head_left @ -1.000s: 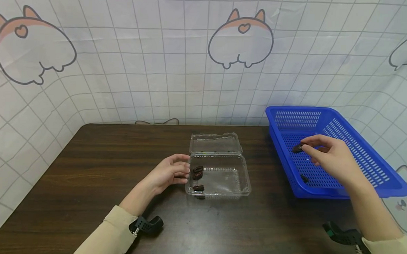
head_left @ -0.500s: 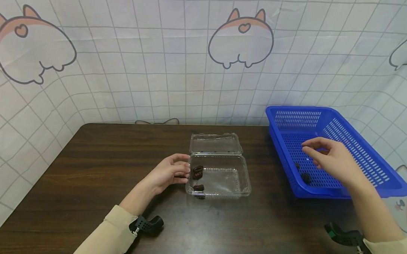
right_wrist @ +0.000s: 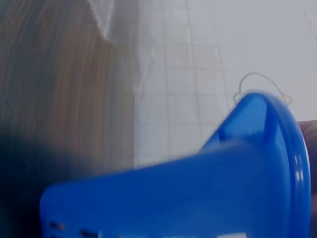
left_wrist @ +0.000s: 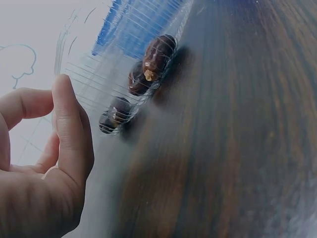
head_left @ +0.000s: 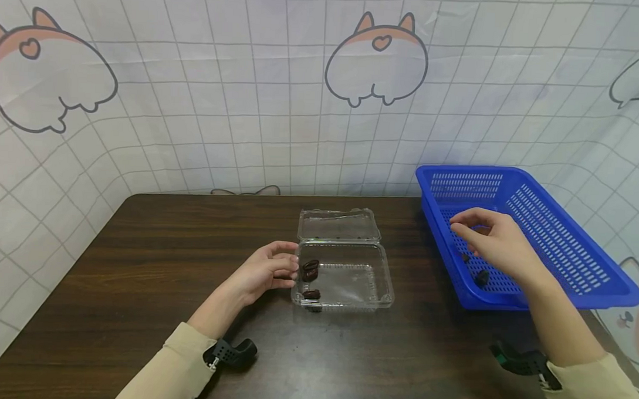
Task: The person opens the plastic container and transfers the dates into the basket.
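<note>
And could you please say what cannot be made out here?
Head view: part of the blue perforated plastic basket, behind the right hand.
Head view: what the dark rounded lumps in the basket are; too small.
Right wrist view: most of that hand, hidden by basket rim and right edge.
Left wrist view: part of the clear plastic box, beyond the top edge.

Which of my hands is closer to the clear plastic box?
Left. Your left hand is beside the left edge of the clear plastic box; your right hand is farther off, over the blue basket.
</note>
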Motion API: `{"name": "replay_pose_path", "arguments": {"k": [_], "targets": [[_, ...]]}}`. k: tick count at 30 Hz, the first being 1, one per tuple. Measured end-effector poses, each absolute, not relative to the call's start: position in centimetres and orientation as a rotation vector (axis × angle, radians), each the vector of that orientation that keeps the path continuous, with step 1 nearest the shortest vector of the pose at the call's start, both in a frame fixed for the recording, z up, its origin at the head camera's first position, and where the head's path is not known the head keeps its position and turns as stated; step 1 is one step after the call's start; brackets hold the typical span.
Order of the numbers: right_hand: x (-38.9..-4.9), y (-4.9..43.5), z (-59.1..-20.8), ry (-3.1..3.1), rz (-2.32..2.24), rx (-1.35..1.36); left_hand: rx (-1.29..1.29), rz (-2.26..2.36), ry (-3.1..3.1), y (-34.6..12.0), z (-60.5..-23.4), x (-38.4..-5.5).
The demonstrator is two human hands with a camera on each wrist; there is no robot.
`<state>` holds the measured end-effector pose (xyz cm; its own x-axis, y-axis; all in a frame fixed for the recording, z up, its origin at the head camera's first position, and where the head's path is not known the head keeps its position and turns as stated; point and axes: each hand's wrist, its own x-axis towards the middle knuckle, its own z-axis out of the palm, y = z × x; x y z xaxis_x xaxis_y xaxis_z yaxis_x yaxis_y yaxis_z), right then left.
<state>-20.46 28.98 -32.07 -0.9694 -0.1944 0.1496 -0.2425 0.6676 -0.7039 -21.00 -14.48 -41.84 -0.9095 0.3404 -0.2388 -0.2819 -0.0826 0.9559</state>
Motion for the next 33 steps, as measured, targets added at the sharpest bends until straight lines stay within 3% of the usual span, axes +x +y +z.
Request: {"name": "replay_pose_path", "arguments": {"k": [12, 33], "targets": [[-21.2, 24.3, -31.7, -2.862, 1.249, 0.534, 0.057, 2.08, 1.747, -14.4, -41.8, -21.0], [-21.9, 18.3, -34.4, -2.96, 1.362, 0.875, 0.039, 2.038, 1.799, -14.2, -41.7, -20.9]]}}
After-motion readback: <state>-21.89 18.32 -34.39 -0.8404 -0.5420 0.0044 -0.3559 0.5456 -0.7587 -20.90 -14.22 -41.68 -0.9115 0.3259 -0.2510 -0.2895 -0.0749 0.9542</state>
